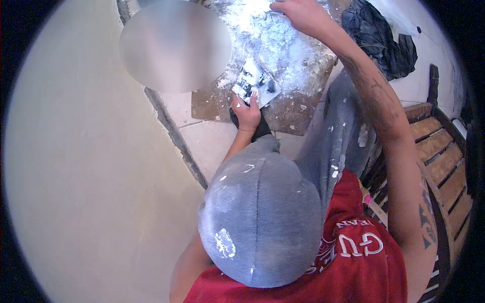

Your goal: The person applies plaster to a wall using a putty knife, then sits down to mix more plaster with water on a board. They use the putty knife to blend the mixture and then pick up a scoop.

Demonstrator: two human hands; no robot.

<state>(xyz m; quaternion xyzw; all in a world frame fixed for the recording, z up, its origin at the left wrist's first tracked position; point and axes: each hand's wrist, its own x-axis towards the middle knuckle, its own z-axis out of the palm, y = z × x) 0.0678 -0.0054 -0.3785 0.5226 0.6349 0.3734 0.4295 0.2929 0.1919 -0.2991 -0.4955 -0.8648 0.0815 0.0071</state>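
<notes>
My left hand (245, 115) is closed on the near edge of a flat, pale tool (270, 96) smeared with white paste and dark patches. Under and beyond it, a brown board (212, 105) carries a heap of white powdery material (275, 38). Over the far side of the heap is my right hand (301, 16), its fingers bent together at the top edge of the view. Glare and the frame edge hide what those fingers hold, if anything. White specks dot my grey trousers.
A wooden slatted chair (439, 146) stands at the right. Crumpled black plastic (376, 38) lies at the upper right on pale floor tiles. A pale wall (91, 166) fills the left side. A blurred oval covers part of the upper left.
</notes>
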